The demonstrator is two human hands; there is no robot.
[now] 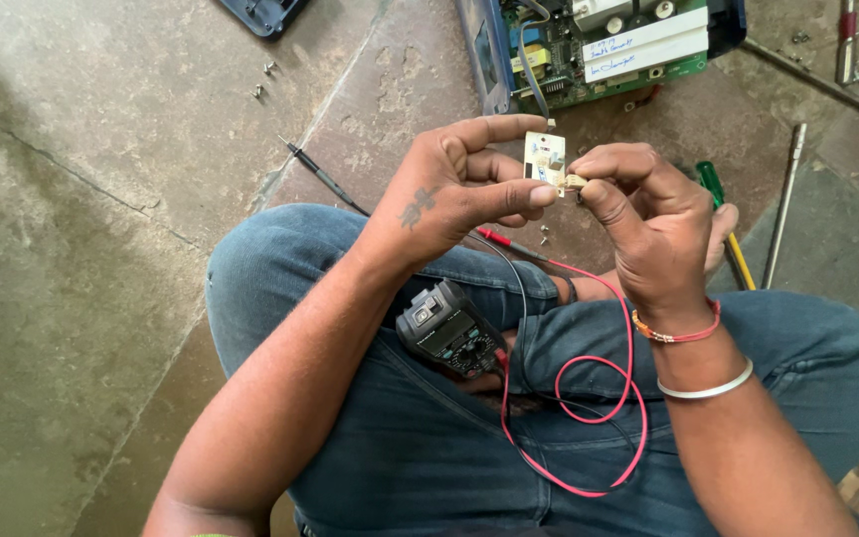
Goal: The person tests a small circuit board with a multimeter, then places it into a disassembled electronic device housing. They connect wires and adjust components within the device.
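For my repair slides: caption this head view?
Both hands pinch a small circuit board above a multimeter resting on the lap.

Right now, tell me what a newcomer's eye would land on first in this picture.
First, the two hands at centre: the left hand and right hand together pinch a small pale circuit board. Next, the dark multimeter resting on the person's lap, its red lead looping over the jeans. Behind, at the top, an opened device shows a green circuit board on the stone floor.

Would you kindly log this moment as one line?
left hand: holds small board | right hand: pinches its connector | multimeter: on lap
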